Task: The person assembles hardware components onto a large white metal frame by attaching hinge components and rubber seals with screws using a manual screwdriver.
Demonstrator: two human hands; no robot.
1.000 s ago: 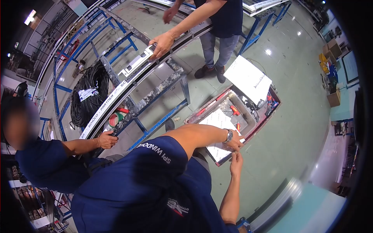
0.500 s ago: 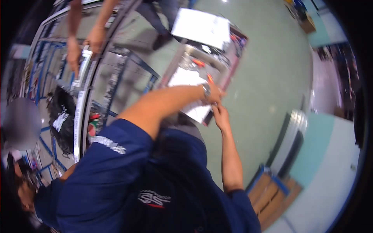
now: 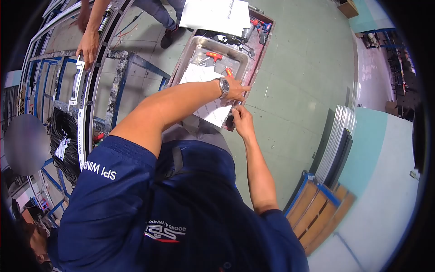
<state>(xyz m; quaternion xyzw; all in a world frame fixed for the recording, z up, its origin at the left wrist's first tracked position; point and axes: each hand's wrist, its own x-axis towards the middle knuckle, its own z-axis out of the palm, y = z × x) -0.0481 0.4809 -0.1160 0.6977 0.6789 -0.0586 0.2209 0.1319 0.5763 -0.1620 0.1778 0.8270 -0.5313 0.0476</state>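
Note:
My left hand (image 3: 234,89), with a steel watch on the wrist, reaches over the right side of a shallow metal tray (image 3: 244,58). Its fingers are apart and extend to the edge of the reddish cart (image 3: 252,75) that bears the tray. Closer to my body, my right hand (image 3: 244,121) is closed at the cart's near corner. Whatever its fingers pinch is hidden. White printed sheets (image 3: 199,79) lie in the tray under my left forearm. Beyond them are a red T-handled tool (image 3: 214,56) and another red-handled tool (image 3: 229,72), partly covered by my hand.
A white printed sheet (image 3: 215,17) and several hand tools (image 3: 259,28) occupy the cart's far end. At left, another person's hand (image 3: 89,46) touches a white piece (image 3: 78,81) on a long frame profile (image 3: 93,90). Metal profiles (image 3: 334,140) and a wooden pallet (image 3: 315,208) stand at right.
The view has shifted, so the cart appears further left and higher. My left hand's fingers are more spread, and my hands are slightly further apart. The other person's hand has moved along the frame.

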